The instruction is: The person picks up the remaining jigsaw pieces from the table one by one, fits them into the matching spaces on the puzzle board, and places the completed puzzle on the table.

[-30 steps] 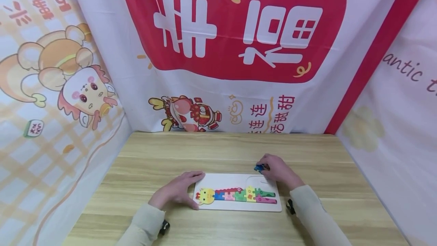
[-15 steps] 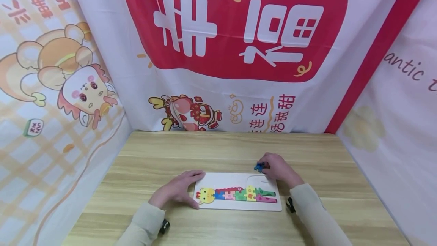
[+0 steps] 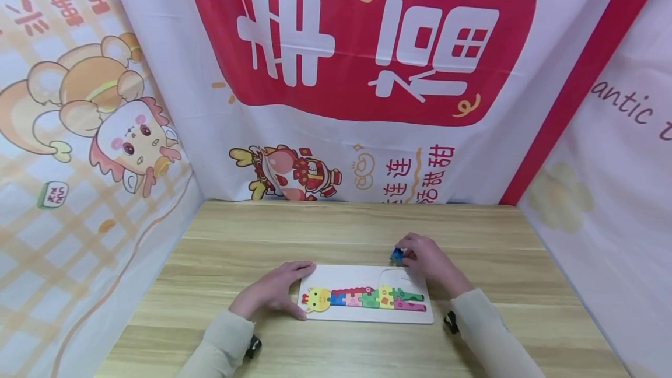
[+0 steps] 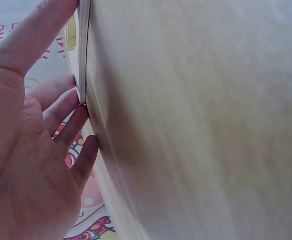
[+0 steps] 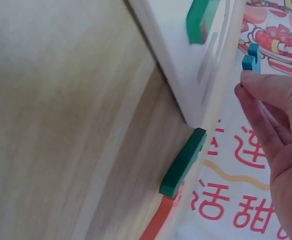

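A white puzzle board (image 3: 341, 276) lies flat on the table, with a colourful giraffe (image 3: 362, 298) of jigsaw pieces fitted along it. My left hand (image 3: 274, 291) rests at the board's left end, fingers near its far corner and thumb near its close one. In the left wrist view, the fairly straight fingers (image 4: 68, 107) touch the board's edge (image 4: 83, 55). Just beyond the board's far right corner, my right hand (image 3: 427, 258) pinches a blue puzzle piece (image 3: 396, 255) between thumb and fingertips. The right wrist view shows that blue piece (image 5: 251, 60) held above the table.
A green piece (image 5: 183, 162) and a red piece (image 5: 158, 215) lie on the table beside the board in the right wrist view. Printed cloth (image 3: 357, 45) hangs behind the wooden table (image 3: 294, 229) and along both sides.
My right hand has shifted very slightly away from me, and the blue piece has turned a little in its fingers. The left hand and the board stay in place.
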Demonstrator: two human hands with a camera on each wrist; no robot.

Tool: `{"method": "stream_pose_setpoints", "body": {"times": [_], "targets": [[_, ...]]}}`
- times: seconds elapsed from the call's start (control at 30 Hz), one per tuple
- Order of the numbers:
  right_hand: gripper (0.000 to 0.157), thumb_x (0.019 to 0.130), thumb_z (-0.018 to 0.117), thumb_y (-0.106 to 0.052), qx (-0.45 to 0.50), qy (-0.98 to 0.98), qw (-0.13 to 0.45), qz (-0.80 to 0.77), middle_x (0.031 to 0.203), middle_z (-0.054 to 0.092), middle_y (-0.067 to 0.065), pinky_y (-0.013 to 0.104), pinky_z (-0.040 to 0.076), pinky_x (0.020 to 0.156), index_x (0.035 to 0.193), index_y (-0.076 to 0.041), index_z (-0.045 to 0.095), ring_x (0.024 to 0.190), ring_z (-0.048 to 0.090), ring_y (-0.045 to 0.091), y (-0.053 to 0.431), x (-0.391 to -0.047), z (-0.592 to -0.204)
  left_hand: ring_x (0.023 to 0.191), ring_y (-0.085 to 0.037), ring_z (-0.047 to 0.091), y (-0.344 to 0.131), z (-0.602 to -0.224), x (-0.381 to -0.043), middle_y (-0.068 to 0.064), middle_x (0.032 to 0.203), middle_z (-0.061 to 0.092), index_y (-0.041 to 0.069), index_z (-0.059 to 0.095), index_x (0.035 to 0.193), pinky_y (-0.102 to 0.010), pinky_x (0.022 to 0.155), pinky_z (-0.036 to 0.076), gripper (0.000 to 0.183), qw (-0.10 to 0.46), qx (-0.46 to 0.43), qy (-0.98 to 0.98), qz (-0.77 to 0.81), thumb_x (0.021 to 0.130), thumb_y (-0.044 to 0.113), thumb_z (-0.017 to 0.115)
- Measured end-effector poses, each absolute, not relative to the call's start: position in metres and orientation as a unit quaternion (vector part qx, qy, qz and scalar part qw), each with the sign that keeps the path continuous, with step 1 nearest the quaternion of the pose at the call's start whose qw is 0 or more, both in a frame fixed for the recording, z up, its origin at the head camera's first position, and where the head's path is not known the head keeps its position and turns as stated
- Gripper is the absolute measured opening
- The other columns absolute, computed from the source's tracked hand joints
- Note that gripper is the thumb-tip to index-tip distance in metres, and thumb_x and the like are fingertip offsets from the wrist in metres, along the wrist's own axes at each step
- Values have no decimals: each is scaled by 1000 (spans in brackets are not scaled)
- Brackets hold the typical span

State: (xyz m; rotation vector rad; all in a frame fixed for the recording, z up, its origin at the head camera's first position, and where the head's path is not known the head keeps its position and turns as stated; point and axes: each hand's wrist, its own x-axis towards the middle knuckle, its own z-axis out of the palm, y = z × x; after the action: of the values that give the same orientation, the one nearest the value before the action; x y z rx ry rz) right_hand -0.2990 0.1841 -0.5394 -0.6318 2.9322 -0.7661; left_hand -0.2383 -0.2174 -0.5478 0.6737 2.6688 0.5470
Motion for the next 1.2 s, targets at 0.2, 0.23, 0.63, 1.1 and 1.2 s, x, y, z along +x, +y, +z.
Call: {"method": "stream_pose_setpoints", "body": {"times": [0.2, 0.23, 0.63, 1.1, 1.2], "targets": [[37, 79, 78, -12, -238, 938, -1, -254, 108, 60, -11, 20, 54, 75, 114, -19, 69, 87, 60, 3, 182, -284, -529, 142, -29, 25, -217, -549, -238, 4, 157, 25, 29, 29, 151, -54, 111, 29, 113, 166, 240, 937, 193, 57, 70, 76], [37, 79, 79, -12, -246, 935, -8, -254, 109, 60, -11, 19, 54, 75, 114, -19, 70, 87, 60, 2, 182, -281, -528, 142, -28, 25, -218, -550, -238, 4, 157, 25, 29, 28, 151, -54, 111, 29, 113, 167, 240, 937, 193, 57, 70, 76], [37, 78, 79, -11, -326, 920, -59, -207, 114, 61, -11, 21, 54, 81, 113, -19, 71, 98, 62, 4, 178, -262, -520, 143, -28, 24, -217, -546, -237, 4, 157, 25, 28, 29, 151, -54, 111, 29, 112, 171, 239, 935, 199, 58, 69, 77], [37, 78, 79, -9, -355, 912, -66, -194, 114, 62, -10, 20, 54, 81, 113, -17, 71, 98, 62, 4, 176, -261, -520, 143, -28, 24, -217, -547, -237, 4, 157, 25, 29, 29, 151, -53, 111, 30, 112, 168, 239, 936, 196, 58, 69, 76], [36, 78, 78, -9, -355, 913, -62, -192, 114, 61, -9, 19, 53, 81, 112, -18, 71, 98, 62, 4, 175, -260, -519, 143, -28, 24, -217, -548, -237, 4, 157, 25, 29, 29, 151, -53, 111, 30, 112, 167, 240, 936, 195, 57, 70, 76]]}}
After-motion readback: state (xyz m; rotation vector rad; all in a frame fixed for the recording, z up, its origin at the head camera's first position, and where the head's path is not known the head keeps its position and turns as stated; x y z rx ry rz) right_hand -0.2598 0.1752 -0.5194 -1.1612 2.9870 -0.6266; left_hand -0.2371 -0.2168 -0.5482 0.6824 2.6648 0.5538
